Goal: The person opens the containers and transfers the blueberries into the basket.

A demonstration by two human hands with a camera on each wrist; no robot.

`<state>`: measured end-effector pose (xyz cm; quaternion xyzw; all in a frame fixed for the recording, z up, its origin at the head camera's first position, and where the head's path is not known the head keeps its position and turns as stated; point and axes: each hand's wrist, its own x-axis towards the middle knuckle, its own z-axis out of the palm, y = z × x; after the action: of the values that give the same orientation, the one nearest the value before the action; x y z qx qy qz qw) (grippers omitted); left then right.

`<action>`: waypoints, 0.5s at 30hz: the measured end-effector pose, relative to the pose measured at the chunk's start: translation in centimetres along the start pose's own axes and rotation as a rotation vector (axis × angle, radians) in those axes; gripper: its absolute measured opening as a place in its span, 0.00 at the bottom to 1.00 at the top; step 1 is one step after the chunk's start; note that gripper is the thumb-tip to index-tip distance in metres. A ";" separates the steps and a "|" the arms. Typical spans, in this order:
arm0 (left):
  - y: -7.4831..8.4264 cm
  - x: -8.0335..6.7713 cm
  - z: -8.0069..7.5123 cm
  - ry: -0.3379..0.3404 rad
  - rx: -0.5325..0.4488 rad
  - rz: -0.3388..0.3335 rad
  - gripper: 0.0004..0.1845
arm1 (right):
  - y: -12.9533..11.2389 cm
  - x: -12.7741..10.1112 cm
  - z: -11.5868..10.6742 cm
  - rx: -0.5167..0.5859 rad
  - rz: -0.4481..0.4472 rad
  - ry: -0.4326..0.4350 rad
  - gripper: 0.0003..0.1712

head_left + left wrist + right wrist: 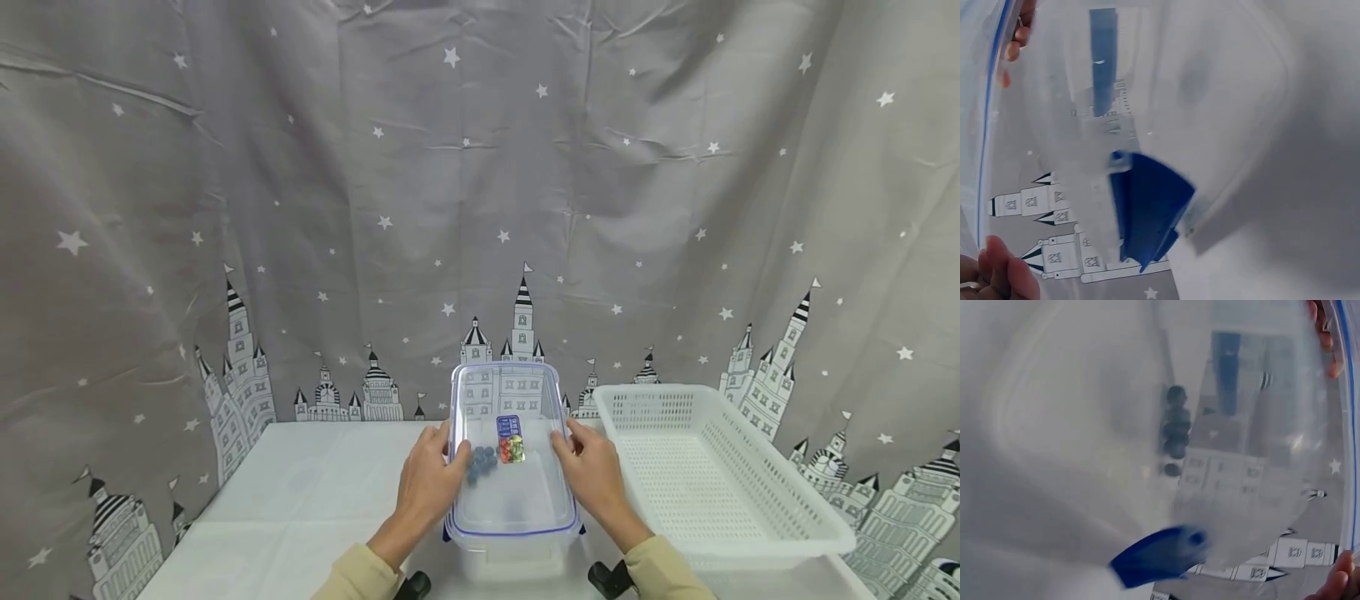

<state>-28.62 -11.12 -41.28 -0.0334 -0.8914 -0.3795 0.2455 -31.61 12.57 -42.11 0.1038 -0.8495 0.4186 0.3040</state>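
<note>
A clear plastic lid [542, 492] with a blue seal line is in front of me, tilted up at its far end. My left hand [429, 473] grips its left edge, thumb on top. On the right edge, my right hand [596, 473] holds it the same way. Under it is a translucent food storage box [517, 552]; whether lid and box touch, I cannot tell. Dark blue round fruits [1175, 428] show through the plastic. Blue latches hang unfastened at the sides, one latch [1147, 212] in the left wrist view. The lid carries a fruit label [511, 439].
A white perforated basket [690, 533] stands on the right of the white table [277, 492]. Behind the table hangs a grey curtain [420, 208] with stars and castles. Black pieces [609, 579] lie near both wrists at the bottom.
</note>
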 end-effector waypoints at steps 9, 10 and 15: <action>-0.6 0.7 -2.9 -0.023 -0.034 -0.043 0.17 | -2.5 0.9 0.6 0.016 0.084 -0.166 0.25; -0.8 0.8 -3.2 -0.028 -0.030 -0.053 0.19 | -2.8 1.0 0.7 0.019 0.091 -0.183 0.25; -1.5 1.1 -4.9 -0.047 0.008 -0.101 0.19 | -4.3 1.3 1.3 0.055 0.139 -0.276 0.27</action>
<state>-27.90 -15.72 -38.89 0.0035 -0.8989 -0.3870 0.2053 -31.32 8.94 -39.12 0.1094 -0.8766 0.4433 0.1519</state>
